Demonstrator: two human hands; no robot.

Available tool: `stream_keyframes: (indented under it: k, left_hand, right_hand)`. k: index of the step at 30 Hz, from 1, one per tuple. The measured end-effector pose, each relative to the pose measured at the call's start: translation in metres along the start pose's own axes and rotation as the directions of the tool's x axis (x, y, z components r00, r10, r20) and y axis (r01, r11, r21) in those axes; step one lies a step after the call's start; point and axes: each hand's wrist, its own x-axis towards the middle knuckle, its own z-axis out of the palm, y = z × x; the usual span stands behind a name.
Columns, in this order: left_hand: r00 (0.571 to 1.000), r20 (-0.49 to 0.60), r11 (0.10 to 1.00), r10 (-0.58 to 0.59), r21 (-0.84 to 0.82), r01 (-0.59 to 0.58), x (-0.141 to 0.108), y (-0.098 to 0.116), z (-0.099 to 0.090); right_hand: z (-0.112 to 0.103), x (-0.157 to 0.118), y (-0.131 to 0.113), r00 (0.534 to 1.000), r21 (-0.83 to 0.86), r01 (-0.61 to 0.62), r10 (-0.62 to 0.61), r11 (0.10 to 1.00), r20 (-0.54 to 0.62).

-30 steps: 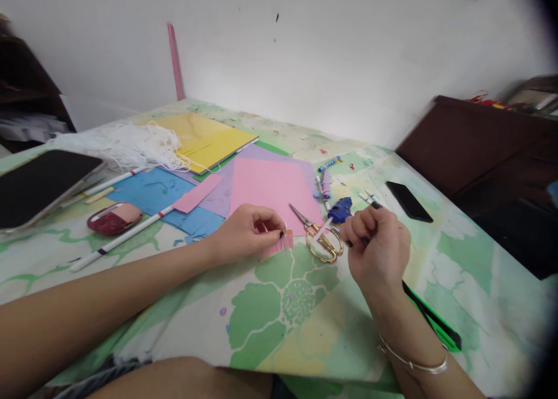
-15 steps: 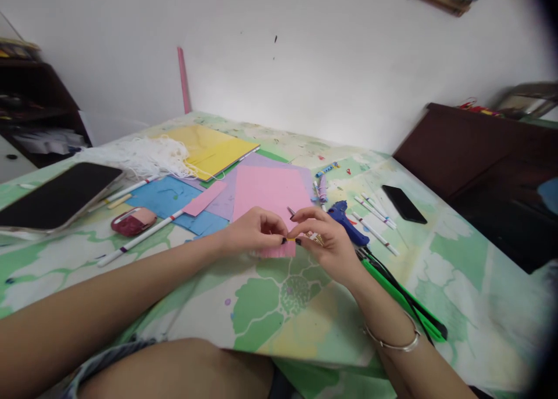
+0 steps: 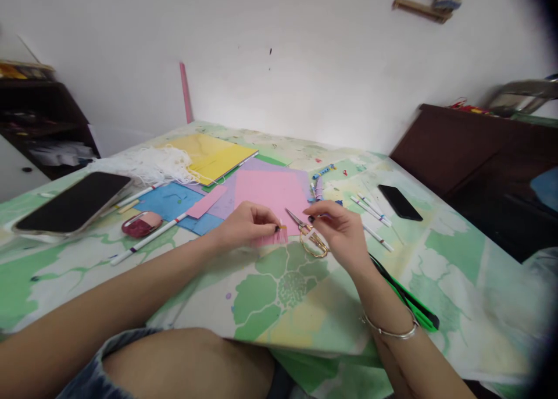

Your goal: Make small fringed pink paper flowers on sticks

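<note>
My left hand (image 3: 248, 225) pinches a small fringed strip of pink paper (image 3: 281, 236) by its upper edge, where a bit of yellow shows. The strip's thin cut tabs hang down over the front edge of a pink paper sheet (image 3: 270, 189). To the right, my right hand (image 3: 337, 230) hovers with thumb and index fingertip drawn close together; whether anything tiny sits between them I cannot make out. Small gold-handled scissors (image 3: 314, 243) lie beside and partly behind that hand, blades pointing up and left toward the pink sheet.
Left lie a large phone (image 3: 74, 204), a maroon-and-pink case (image 3: 142, 224), a white stick (image 3: 150, 238), blue paper (image 3: 168, 198), white yarn (image 3: 148, 161) and a yellow folder (image 3: 209, 155). Right are several white sticks (image 3: 378, 236), a black phone (image 3: 400, 202) and a green-and-black tool (image 3: 425, 317).
My right hand has moved off the pink strip to the right, and the hands are now apart. The scissors show more fully. My left hand still holds the strip. The view has shifted slightly.
</note>
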Motion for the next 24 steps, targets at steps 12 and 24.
stream_keyframes:
  k: [12,24]
  left_hand:
    - [0.972,-0.229,0.986,-0.058,-0.168,0.019,0.003,-0.007,-0.01]
    - [0.966,-0.212,0.946,-0.147,-0.315,0.074,0.006,-0.019,-0.009]
  right_hand:
    - [-0.023,0.001,-0.002,0.945,-0.803,-0.171,0.326,0.571,0.03]
    - [-0.057,0.003,0.03,0.82,-0.863,-0.424,0.521,0.275,-0.237]
